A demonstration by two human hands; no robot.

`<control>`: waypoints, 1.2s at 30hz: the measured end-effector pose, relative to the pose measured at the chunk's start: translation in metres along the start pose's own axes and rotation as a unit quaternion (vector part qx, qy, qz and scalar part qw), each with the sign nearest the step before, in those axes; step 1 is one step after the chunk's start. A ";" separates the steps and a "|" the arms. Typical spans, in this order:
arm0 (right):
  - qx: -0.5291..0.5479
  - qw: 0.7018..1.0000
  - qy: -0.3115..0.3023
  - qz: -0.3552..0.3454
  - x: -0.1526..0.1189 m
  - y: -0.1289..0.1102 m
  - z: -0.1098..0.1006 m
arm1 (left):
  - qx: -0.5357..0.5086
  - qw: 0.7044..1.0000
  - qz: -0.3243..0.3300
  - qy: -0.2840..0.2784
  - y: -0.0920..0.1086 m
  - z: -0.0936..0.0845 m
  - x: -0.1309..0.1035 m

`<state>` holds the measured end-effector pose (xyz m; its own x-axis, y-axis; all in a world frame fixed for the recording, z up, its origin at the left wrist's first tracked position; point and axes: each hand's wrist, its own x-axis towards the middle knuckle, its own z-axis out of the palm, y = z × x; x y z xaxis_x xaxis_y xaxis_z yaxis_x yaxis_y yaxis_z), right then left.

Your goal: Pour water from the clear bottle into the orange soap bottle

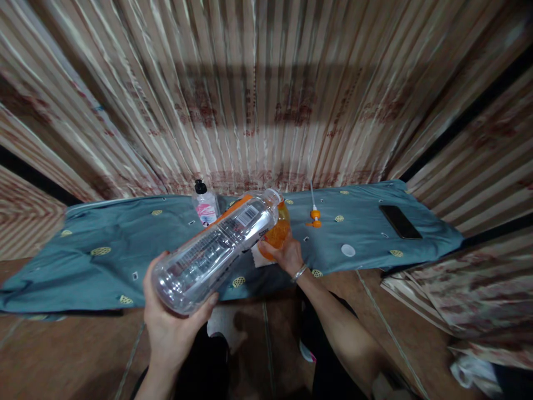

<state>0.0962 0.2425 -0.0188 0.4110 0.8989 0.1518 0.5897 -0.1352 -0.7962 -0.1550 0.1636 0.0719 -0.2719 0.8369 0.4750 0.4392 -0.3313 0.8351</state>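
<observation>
Aslant, clear cylindrical bottle (pixel 214 253) (glossy), left hand (pixel 171 328) gripping it, right hand (pixel 290 255) clasping orange bottle (pixel 279 232)

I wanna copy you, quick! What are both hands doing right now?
Left hand: holding the big clear bottle near its base, tilted.
Right hand: holding the orange bottle.

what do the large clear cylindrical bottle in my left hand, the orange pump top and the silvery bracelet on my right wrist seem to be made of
Large clear bottle: apparently glossy plastic, since it's see-through with bright highlights.
Orange pump top: probably moulded plastic, opaque and strongly coloured.
Silvery bracelet: likely polished metal, judging by its shine, though it's small here.
</observation>
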 end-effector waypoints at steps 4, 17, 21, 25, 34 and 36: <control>0.000 1.000 0.003 -0.006 0.000 0.001 0.000 | -0.004 1.000 0.002 0.003 -0.003 0.000 0.000; -0.002 1.000 -0.007 0.001 -0.001 -0.004 -0.003 | -0.005 1.000 -0.025 -0.001 0.004 0.000 0.000; -0.004 1.000 -0.004 0.009 -0.001 -0.005 -0.004 | -0.005 1.000 -0.009 0.002 -0.005 -0.001 0.001; -0.010 1.000 -0.006 0.005 0.000 -0.002 -0.003 | 0.003 1.000 0.005 0.002 -0.011 -0.002 0.000; -0.002 1.000 0.005 -0.009 0.000 0.004 0.000 | 0.001 1.000 -0.014 -0.003 0.003 0.000 0.000; 0.000 1.000 0.003 -0.007 0.000 0.003 0.000 | 0.002 1.000 -0.014 -0.001 0.004 0.000 0.000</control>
<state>0.0979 0.2421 -0.0213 0.4064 0.8985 0.1660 0.5956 -0.1227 -0.7939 -0.1534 0.1625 0.0750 -0.2826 0.8471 0.4501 0.4342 -0.3055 0.8475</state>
